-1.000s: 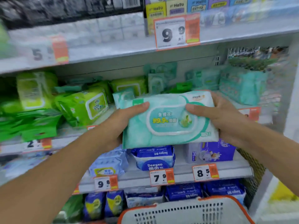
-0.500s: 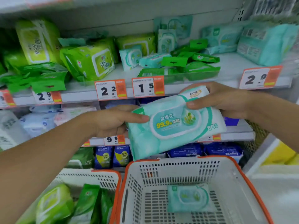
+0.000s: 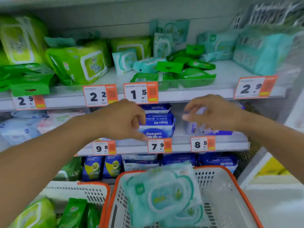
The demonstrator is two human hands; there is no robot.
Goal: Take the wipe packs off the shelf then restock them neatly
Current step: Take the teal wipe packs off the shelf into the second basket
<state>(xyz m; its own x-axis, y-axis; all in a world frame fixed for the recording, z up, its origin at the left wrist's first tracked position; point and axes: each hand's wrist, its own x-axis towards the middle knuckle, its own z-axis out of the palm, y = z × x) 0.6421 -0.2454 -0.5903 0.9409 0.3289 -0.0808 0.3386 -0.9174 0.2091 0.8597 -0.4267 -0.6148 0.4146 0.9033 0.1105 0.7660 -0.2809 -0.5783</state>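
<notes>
Head view: I see both hands, left hand [image 3: 121,119] and right hand [image 3: 213,112], loosely curled and holding nothing, teal wipe pack [image 3: 162,193] lying in the basket [image 3: 230,181], unloading step; next reach goes to the shelf [image 3: 230,74].

Retail shop aisle. Tiered shelves [image 3: 222,94] stocked with wipe packs [image 3: 77,65], orange price tags [image 3: 140,92] clipped along front edges. Shopping baskets [image 3: 230,191] below.

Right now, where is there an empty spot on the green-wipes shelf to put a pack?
The white top shelf has bare room on its right part, between the heap of flat dark green sachets and the big teal wipe bundle. A narrower gap lies right of the lime green lidded wipe pack. The left end is crowded.
</notes>
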